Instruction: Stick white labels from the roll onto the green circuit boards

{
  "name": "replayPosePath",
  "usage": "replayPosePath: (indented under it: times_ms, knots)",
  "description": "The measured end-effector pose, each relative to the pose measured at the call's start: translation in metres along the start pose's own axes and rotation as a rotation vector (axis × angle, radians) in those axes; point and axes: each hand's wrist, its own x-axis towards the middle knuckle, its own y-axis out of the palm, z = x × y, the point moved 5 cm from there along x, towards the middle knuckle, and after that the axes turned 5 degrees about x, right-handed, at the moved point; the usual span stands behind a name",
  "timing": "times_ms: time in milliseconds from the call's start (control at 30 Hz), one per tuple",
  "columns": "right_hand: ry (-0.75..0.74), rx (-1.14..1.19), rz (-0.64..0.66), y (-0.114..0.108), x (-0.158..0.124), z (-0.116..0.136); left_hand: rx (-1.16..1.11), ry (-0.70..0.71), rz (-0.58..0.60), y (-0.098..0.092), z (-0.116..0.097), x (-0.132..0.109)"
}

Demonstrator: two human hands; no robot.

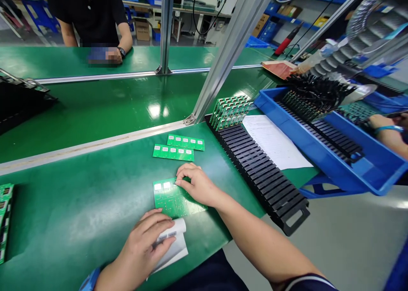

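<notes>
A green circuit board (170,199) lies flat near the table's front edge, with two white labels at its top left. My right hand (197,184) rests on the board's top right, fingers curled and pressed down on it. My left hand (145,242) grips a white sheet of labels (174,244) just below the board, thumb on top of its curled edge. Two more green boards (178,147) with rows of white labels lie side by side further back.
A long black slotted rack (261,172) runs diagonally on the right, holding upright green boards (231,110) at its far end, beside a white paper (274,142) and a blue tray (334,150). A co-worker's arm (387,131) reaches in at right. Another person (92,18) stands across the belt.
</notes>
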Motion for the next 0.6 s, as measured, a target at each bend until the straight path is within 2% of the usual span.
replayPosePath:
  times_ms: [367, 600]
  knots:
    - [-0.034, -0.087, -0.041, 0.005, -0.003, -0.002, -0.011, -0.016, 0.009, 0.003, 0.002, -0.004]
    - [0.081, 0.018, -0.113, -0.001, 0.005, -0.011, -0.014, -0.021, 0.008, 0.002, 0.003, -0.001]
